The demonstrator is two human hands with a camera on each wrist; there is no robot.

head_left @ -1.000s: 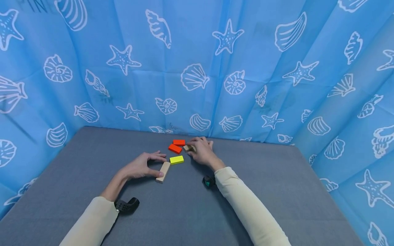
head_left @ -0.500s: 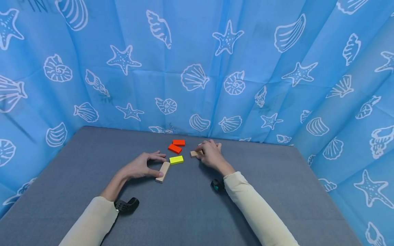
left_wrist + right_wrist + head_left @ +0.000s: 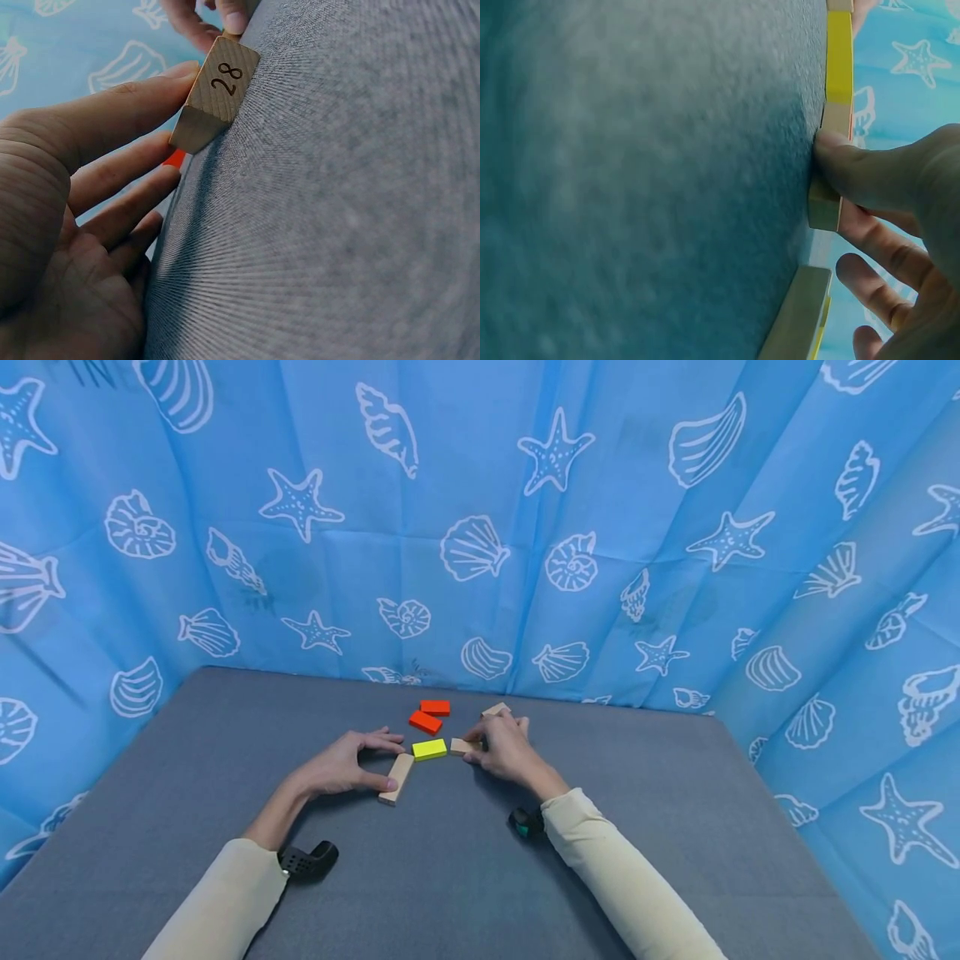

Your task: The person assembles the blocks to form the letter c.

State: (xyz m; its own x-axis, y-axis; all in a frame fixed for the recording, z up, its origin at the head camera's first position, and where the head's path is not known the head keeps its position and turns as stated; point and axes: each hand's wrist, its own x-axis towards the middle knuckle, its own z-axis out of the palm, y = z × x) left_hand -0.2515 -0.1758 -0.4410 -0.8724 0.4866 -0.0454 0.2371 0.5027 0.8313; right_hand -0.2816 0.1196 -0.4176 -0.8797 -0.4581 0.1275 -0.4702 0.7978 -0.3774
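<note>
Plain wood in both hands, colour between. Left hand (image 3: 345,766) spans the left wooden block (image 3: 397,779), thumb on its near end, forefinger by its far end – gripping it lightly, by the look; other fingers fairly straight. End of that block reads 28 in the left wrist view. Yellow block (image 3: 430,749) sits at its far end, unheld. Right hand (image 3: 510,752) pinches the right wooden block (image 3: 465,747), thumb against forefinger, just right of the yellow block; touching or a hair apart, can't tell.

Progress, my judgement: partway through an arrangement. 3 blocks look roughly placed as a bent run – left wooden, yellow, right wooden – with the last not yet released. Apparently left: nearer red block (image 3: 426,722) and farther red block (image 3: 435,707), loose behind the yellow block, plus the far wooden block (image 3: 495,710) beyond the right hand. All 6 lie low on the grey surface (image 3: 390,877); nothing looks stacked.
</note>
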